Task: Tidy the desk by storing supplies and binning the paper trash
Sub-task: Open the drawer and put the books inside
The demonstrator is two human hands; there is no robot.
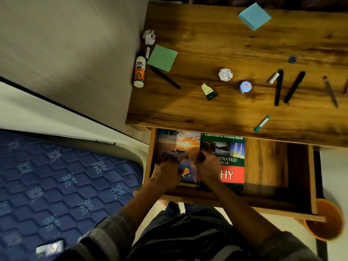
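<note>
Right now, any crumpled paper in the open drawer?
No: both crumpled paper balls lie on the desk top, while the drawer shows only two books.

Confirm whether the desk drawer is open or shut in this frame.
Open. The drawer is pulled out from under the desk, exposing two books lying flat inside, with both hands reaching in over them.

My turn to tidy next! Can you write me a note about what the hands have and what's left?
Left hand holds a stapler over the open drawer; right hand grips something small and dark there, too blurred to name.
In the drawer: two books.
Still on the desk: glue, pens, sticky pads, two paper balls.
Left: store supplies, drop paper balls in the orange bin.
</note>
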